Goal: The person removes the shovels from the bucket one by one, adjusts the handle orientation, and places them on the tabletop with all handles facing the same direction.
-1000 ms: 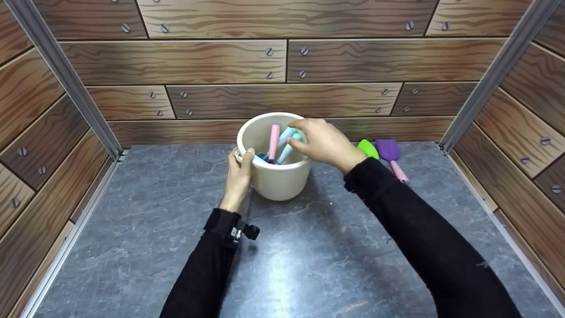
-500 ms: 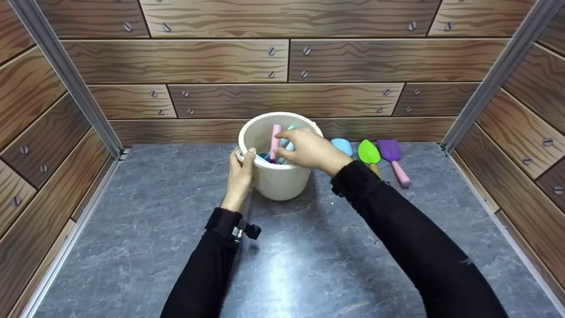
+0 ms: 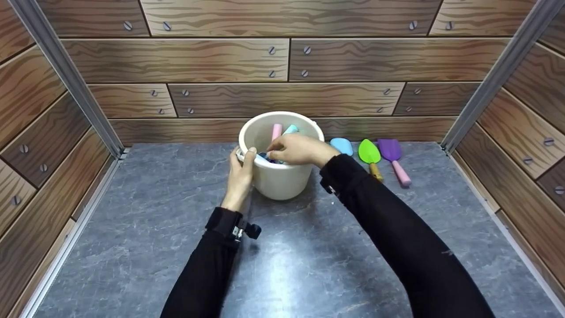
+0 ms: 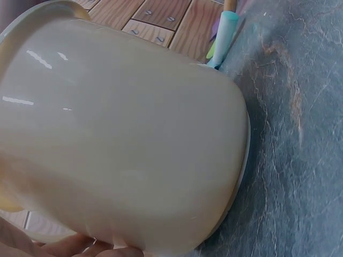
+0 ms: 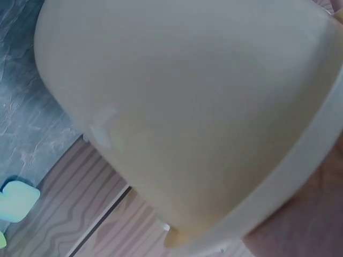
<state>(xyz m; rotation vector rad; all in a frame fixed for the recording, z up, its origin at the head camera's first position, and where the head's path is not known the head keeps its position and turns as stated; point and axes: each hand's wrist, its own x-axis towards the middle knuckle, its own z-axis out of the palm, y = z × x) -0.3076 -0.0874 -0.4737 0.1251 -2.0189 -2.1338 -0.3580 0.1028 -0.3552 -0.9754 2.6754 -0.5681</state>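
Your right hand (image 3: 300, 149) reaches deep into the cream bucket (image 3: 282, 183), lower than the moments when it hovers over the right-hand rim and then above the handles; its fingers bend down behind the near wall, and whether they pinch anything cannot be told. Your left hand (image 3: 239, 176) stays clamped on the rim at the left, thumb on top, and the bucket stands upright on the grey bench (image 3: 176, 221), unmoved. Inside, a pink handle (image 3: 277, 131) and a light-blue handle (image 3: 291, 129) show beyond your right knuckles, their lower parts hidden. With your right sleeve (image 3: 379, 229) swung inward, more comes into sight on the bench to the bucket's right: the blue blade (image 3: 342, 145) hidden a second ago, and the green shovel (image 3: 369, 151) down to its brown handle, next to the purple shovel (image 3: 389, 149) with its pink grip. For the work at hand, the shift appears to take your reach from above the bucket to among its contents, with your other hand seemingly steadying the wall.
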